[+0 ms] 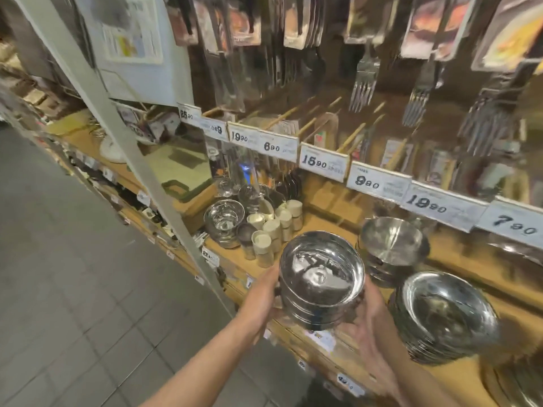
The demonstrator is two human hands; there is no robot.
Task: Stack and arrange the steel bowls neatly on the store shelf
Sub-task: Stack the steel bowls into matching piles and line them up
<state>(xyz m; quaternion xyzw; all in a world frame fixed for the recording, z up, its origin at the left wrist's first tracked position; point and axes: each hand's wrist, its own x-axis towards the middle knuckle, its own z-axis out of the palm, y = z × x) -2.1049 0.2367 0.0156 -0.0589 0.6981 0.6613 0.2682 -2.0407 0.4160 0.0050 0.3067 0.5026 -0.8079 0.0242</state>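
Bowls [321,277] (nested, steel) gripped between left hand [264,292] and right hand [367,321].

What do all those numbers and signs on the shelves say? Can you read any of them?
"25 90": white price tag, left end of the upper rail.
"19 90": tag.
"6 90": tag.
"15 90": tag.
"9 90": tag.
"19 90": tag.
"7 90": tag.
Small print on these tags, the lower shelf edge labels and the hanging cutlery packets: too blurred to read.
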